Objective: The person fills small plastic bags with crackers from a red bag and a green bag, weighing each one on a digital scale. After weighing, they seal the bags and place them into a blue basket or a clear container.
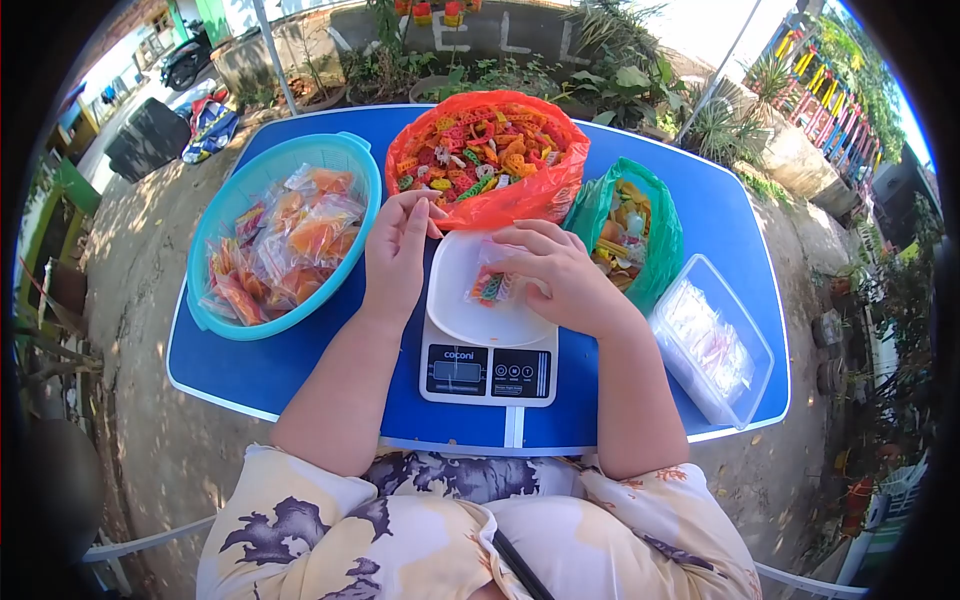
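Observation:
On the white kitchen scale (489, 385) sits a white tray (450, 320). A small clear plastic bag (490, 287) with a few coloured snack pieces lies on that tray. My right hand (565, 270) is over the tray, its curled fingers closed on the upper part of this bag. To the left of the tray, my left hand (400, 245) is raised with its fingers loosely stretched and nothing visible in them. Its fingertips are at the near edge of a red plastic bag (520, 207), full of colourful, ridged snack pieces.
A turquoise basin (200, 285) of filled clear packets stands at the left. Right of the red bag is a green plastic bag (655, 245) with yellowish contents. A clear plastic box (760, 370) of empty-looking bags stands at the right of the blue table (390, 415).

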The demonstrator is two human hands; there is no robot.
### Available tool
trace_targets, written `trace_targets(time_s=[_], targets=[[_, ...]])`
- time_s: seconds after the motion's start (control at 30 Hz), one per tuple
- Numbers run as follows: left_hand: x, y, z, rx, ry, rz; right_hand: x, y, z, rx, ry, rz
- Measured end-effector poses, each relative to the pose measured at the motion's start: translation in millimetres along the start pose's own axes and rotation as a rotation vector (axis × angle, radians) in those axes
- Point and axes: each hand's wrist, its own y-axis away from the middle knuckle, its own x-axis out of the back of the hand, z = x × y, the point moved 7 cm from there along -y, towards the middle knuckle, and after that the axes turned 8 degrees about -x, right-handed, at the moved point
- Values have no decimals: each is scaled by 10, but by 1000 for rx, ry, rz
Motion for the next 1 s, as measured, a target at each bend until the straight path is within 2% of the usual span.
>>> trace_targets(time_s=[0.03,0.13,0.23,0.33,0.43,0.53,0.63,0.73,0.83,0.87,1.0], targets=[[4,1,-6,-3,-7,-1,-60,8,-11,-1,29,-46],[-5,5,-9,-10,-27,-5,-95,-9,1,27,18,-10],[2,-1,18,-11,-51,-7,-162,-103,114,-73,-245,-87],[13,-3,20,-8,-56,-3,-86,-61,158,-420,-735,-49],[11,2,-6,-10,-44,-4,-110,-13,388,-610,-628,159],[8,-1,4,-1,-58,-5,30,6,433,-558,-522,329],[9,2,7,1,-61,-4,151,-64,194,-275,-466,175],[15,7,-7,0,-66,-4,85,-37,-104,-49,-434,-85],[4,7,-7,10,-65,-3,-157,-17,-121,47,-210,-174],[-3,6,3,17,-56,-3,-174,-21,-81,11,-219,-161],[-12,9,28,22,-63,-7,-96,-60,40,-101,-63,112]])
